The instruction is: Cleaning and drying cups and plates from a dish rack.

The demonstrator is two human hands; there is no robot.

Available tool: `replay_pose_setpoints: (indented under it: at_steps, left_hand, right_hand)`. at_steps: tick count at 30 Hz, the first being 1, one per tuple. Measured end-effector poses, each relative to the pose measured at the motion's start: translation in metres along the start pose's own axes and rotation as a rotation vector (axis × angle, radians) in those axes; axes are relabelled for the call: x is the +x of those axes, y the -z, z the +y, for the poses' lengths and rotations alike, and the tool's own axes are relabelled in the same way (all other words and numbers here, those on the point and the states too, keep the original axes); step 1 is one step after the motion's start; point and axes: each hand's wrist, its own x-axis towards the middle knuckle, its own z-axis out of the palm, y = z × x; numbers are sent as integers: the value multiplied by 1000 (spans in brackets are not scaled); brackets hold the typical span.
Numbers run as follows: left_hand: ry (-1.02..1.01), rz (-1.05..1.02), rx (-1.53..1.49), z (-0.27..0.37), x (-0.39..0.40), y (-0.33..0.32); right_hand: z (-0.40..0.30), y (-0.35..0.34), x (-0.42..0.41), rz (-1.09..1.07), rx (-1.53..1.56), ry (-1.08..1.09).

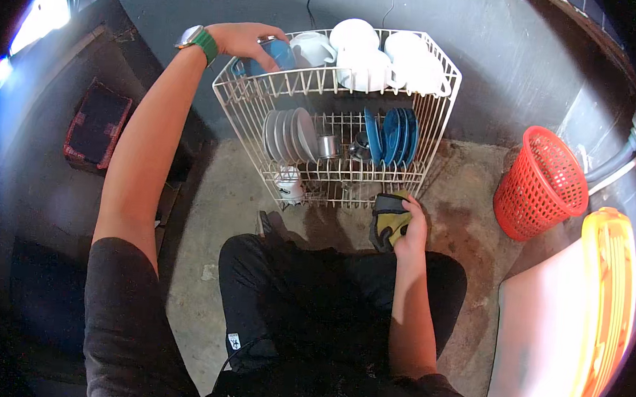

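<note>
At the upper left of a white wire dish rack (330, 173), my left hand (245, 44) curls over a blue mug (279, 54) on the top tier. My fingers cover part of the mug. Several white cups (363, 70) sit to its right on the same tier. Low in front of the rack, my right hand (414, 226) grips a yellow and grey cloth piece (390, 219) that looks like a glove. Grey plates (292, 134) and blue plates (397, 137) stand on edge in the middle tier, with a small metal cup (329, 146) between them.
A red perforated plastic basket (540, 185) stands on the concrete floor to the right. Nearer on that side is a white container with an orange lid (606, 314). A white cup (289, 185) is in the rack's lowest tier. A grey wall (500, 73) rises behind the rack.
</note>
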Motion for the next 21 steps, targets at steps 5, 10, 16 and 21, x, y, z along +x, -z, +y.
replay_pose_setpoints:
  at_steps: [5,10,16,21]
  left_hand:
    - [134,-69,131,-1,11,-6]
    - [202,-107,305,3,10,-14]
    - [278,73,126,-6,11,4]
    - [-9,395,451,-62,39,5]
  right_hand:
    - [-5,-6,-7,1,10,-8]
    - [-4,-7,-7,-11,16,-6]
    - [-9,-9,-12,-4,-19,-17]
    - [-1,-8,-7,-6,-39,-16]
